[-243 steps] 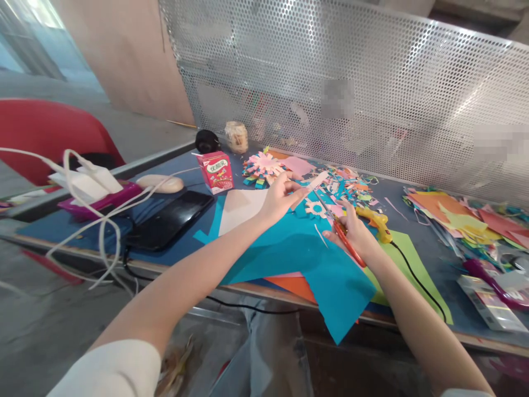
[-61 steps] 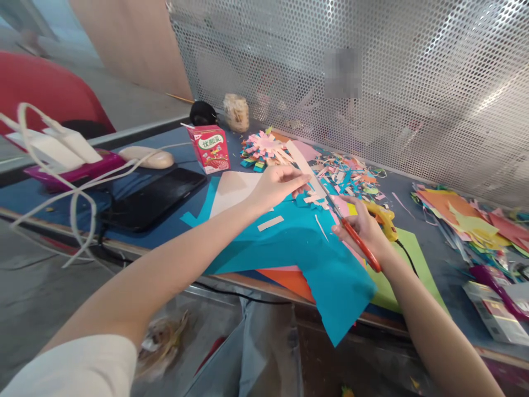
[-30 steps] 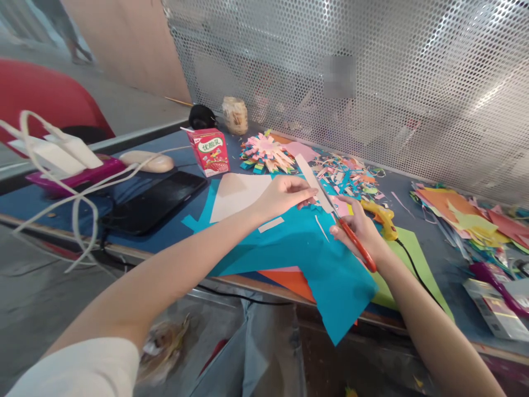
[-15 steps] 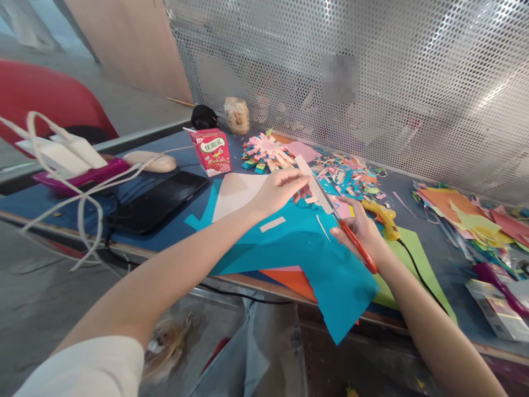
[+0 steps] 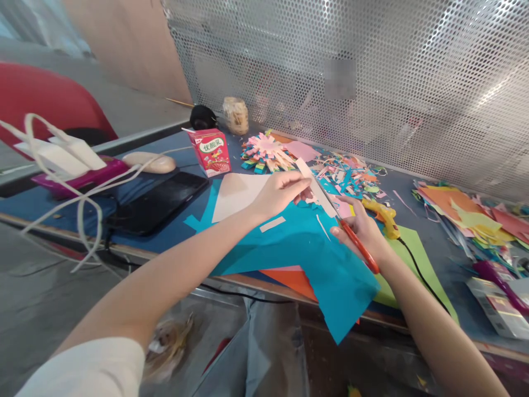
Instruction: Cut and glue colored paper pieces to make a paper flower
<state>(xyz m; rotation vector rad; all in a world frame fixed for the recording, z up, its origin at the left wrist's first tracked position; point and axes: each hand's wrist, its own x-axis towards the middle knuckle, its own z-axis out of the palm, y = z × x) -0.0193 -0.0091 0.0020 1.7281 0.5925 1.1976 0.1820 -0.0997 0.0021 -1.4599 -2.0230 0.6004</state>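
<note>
My left hand [image 5: 289, 190] pinches a pale pink paper strip [image 5: 320, 194] near its upper end. My right hand [image 5: 359, 227] is closed around red-handled scissors [image 5: 356, 242], whose blades lie along the strip's right edge. Below both hands spreads a large blue paper sheet [image 5: 281, 242], its corner hanging over the table's front edge. A short cut strip [image 5: 273, 224] and a thin sliver [image 5: 323, 227] rest on the blue sheet. Left of my left hand is a pale pink sheet [image 5: 237, 193]. Behind stands a fringed paper flower [image 5: 268, 150] in several colours.
A pile of paper scraps [image 5: 349, 173] lies behind my hands. On the right are a yellow glue gun [image 5: 382, 215], green paper [image 5: 409, 259] and coloured sheets [image 5: 458, 207]. A pink drink carton [image 5: 212, 153], a black phone [image 5: 159, 201] and a power strip [image 5: 82, 176] stand left.
The scissors and the strip have shifted very slightly. My left hand keeps its pinch on the strip and my right hand stays on the scissors.
</note>
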